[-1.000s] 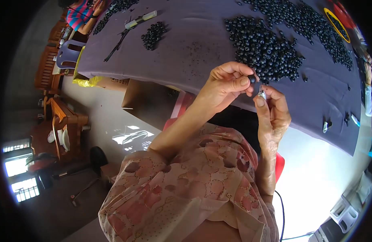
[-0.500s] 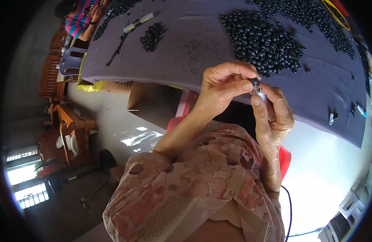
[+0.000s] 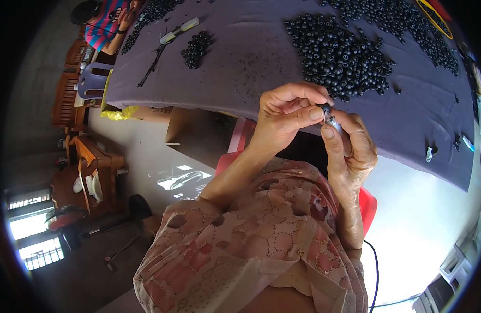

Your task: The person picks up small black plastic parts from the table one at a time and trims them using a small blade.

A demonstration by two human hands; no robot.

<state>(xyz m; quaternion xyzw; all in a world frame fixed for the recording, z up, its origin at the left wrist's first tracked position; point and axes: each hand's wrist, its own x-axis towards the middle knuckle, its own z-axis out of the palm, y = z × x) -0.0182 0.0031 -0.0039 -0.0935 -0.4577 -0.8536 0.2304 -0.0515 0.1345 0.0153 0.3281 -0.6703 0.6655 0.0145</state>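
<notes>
My left hand (image 3: 290,115) pinches a small black bead-like piece (image 3: 325,108) between thumb and fingertips. Against it, my right hand (image 3: 354,143) grips a small shiny silvery thing (image 3: 333,123) between thumb and forefinger; its exact kind is hidden by the fingers. Both hands meet above the near edge of the purple-grey cloth (image 3: 235,78) covering the table. Just beyond them lies a big heap of black bead-like pieces (image 3: 339,60), many with a pale ring or hole.
A smaller black pile (image 3: 197,49) lies to the left, beside a clear tube (image 3: 179,30) and a thin dark stick (image 3: 152,68). More pieces (image 3: 407,26) spread at the far right near a yellow-rimmed tray (image 3: 436,18). A co-worker (image 3: 107,26) sits far left. Under the table stands a cardboard box (image 3: 196,133).
Both hands have shifted slightly left together, still holding the black piece and the silvery thing against each other. The piles look the same.
</notes>
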